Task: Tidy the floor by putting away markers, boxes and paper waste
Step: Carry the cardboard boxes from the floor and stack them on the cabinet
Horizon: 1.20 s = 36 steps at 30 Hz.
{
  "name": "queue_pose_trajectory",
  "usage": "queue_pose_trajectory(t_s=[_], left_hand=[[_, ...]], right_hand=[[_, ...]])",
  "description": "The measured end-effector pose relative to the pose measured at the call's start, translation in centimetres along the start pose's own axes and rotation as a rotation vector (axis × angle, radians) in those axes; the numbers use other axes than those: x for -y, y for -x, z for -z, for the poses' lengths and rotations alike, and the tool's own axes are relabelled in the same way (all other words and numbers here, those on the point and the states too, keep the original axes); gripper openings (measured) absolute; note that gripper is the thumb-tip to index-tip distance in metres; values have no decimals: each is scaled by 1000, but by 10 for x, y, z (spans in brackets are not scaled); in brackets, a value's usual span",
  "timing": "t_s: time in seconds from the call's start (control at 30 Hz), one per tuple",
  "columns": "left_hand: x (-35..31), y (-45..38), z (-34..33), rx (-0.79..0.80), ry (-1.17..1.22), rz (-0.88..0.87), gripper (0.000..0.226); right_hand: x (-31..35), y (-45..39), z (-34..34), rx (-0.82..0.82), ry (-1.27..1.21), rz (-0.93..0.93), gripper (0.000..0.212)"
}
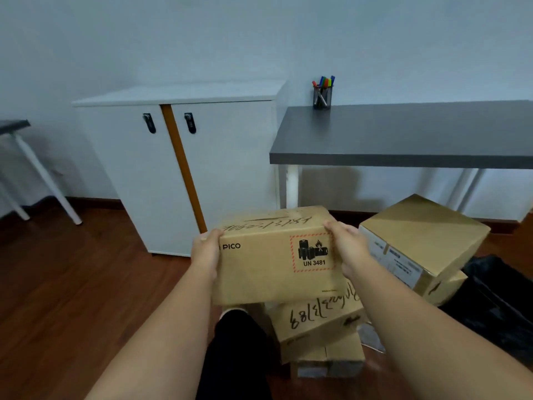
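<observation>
Two doors of a white cabinet are seen beside a grey bench; a PICO box is held above stacked boxes on the floor, gripped at its sides by the left hand and right hand; markers are kept in a cup on the bench.

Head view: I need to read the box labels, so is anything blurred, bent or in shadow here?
Head view: the held box is sharp, "PICO" and "UN 3481" legible; the right box's white label is smeared; wide-angle bending curves the cabinet and desk; soft even light, faint shadows on the wall under the desk.
</observation>
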<state>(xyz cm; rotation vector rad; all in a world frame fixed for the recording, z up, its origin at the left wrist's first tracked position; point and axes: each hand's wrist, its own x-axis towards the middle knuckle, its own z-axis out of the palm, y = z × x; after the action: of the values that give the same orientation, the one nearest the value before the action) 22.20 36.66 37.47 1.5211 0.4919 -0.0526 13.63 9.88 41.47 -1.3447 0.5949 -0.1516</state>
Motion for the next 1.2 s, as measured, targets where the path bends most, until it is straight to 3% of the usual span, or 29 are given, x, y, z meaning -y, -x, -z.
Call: queue_pose_trajectory(t_s=[0.37, 0.5, 0.73, 1.07, 1.2], left_hand=[[-118, 58, 112, -346, 176, -296, 60], [-160, 66, 131, -390, 235, -408, 46], [-221, 45, 107, -242, 281, -595, 44], [-288, -52, 36, 34, 452, -629, 46], [-301, -76, 17, 91, 525, -591, 47]], right_hand=[[85, 73, -102, 249, -59, 200, 15], [107, 80, -120, 335, -83, 254, 15], [148, 39, -137, 329, -99, 395, 36], [218, -67, -143, 246, -120, 596, 53], [236, -82, -144, 339, -146, 655, 84]])
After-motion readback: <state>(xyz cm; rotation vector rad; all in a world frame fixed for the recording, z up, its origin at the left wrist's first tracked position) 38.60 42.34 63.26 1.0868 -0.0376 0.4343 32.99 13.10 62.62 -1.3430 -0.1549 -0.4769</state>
